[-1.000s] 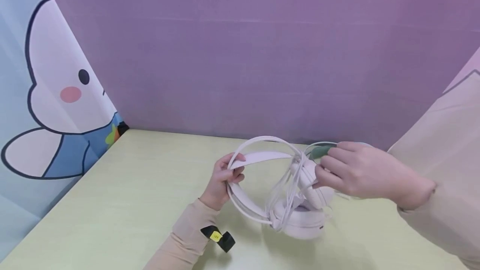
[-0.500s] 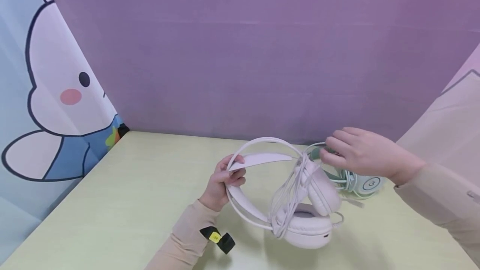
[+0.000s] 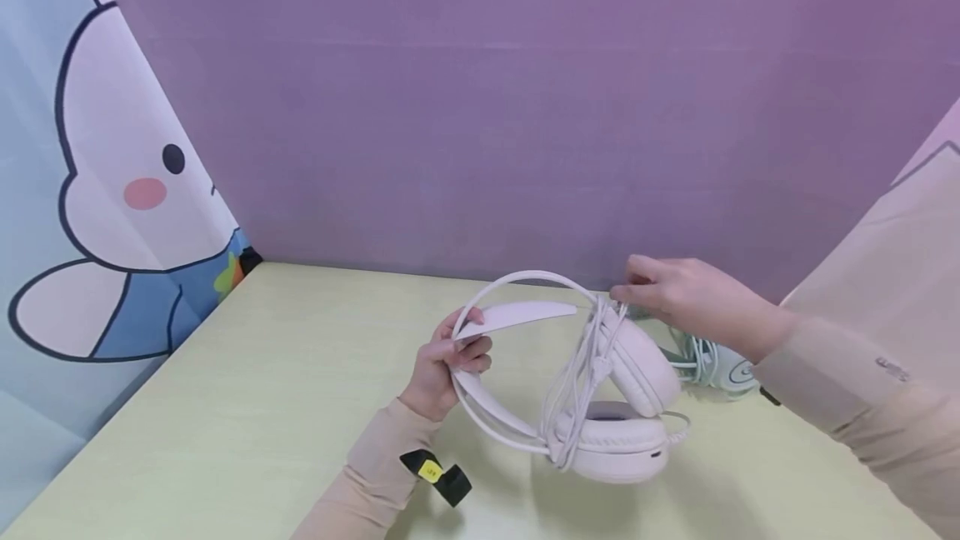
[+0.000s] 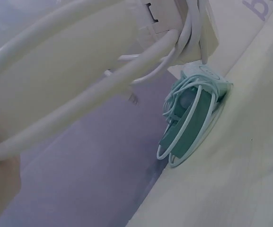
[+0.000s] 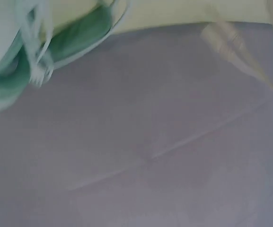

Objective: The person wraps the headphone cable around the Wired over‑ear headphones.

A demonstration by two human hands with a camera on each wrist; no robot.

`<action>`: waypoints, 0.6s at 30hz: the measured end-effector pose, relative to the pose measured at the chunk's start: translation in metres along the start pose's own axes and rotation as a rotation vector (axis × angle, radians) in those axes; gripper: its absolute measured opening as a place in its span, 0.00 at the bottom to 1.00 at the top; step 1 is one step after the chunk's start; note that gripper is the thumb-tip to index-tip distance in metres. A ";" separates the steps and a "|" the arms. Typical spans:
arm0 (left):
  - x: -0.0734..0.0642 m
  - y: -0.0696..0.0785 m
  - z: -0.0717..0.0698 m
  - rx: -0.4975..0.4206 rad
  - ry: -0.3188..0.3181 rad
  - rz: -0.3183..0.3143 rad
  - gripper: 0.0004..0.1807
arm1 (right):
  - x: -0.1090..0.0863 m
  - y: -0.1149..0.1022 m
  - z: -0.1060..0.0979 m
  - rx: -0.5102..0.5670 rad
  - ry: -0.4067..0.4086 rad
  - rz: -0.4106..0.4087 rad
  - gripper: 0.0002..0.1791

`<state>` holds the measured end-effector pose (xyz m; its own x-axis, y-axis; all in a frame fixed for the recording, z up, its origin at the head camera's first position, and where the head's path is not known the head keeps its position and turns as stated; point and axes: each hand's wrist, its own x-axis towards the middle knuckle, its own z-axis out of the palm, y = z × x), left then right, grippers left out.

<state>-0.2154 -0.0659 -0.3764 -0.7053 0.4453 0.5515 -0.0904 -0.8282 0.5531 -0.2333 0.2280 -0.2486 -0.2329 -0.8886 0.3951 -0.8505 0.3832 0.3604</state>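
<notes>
My left hand [image 3: 442, 367] grips the headband [image 3: 495, 319] of white headphones [image 3: 637, 365], fingers and thumb wrapped round its arc. The headphones are held tilted over the table, ear cups to the right. A white cable [image 3: 581, 382] lies in several loops around the ends of the headband, by the ear cups. At the upper ear cup my right hand [image 3: 682, 298] pinches a strand of this cable between thumb and fingers. In the left wrist view the headband [image 4: 84, 104] crosses close to the camera. White cable ends [image 5: 226, 45] appear blurred in the right wrist view.
Pale green headphones [image 3: 723, 367] with their own wound cable lie on the yellowish table [image 3: 300, 407] behind the white pair, partly hidden by the right arm. A purple backdrop [image 3: 480, 123] rises at the table's far edge. A cartoon-printed curtain [image 3: 97, 215] stands at left.
My right hand has moved left and up from beside the ear cups to the cable at the upper cup. The green headphones came into fuller view, then were partly covered. My left hand keeps its grip.
</notes>
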 end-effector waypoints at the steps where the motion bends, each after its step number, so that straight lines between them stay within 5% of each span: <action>1: 0.000 -0.001 -0.001 -0.021 -0.008 0.001 0.35 | 0.000 0.000 0.002 0.029 0.008 0.016 0.23; 10: 0.001 -0.002 -0.006 -0.162 -0.022 -0.019 0.30 | 0.000 0.004 0.016 0.261 0.046 0.126 0.15; 18: 0.001 0.002 -0.004 -0.227 0.031 -0.009 0.30 | 0.007 -0.004 0.013 0.512 -0.116 0.562 0.08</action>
<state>-0.2193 -0.0683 -0.3778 -0.7248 0.4451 0.5259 -0.2501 -0.8812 0.4012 -0.2381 0.2167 -0.2585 -0.7184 -0.6269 0.3015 -0.6956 0.6453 -0.3158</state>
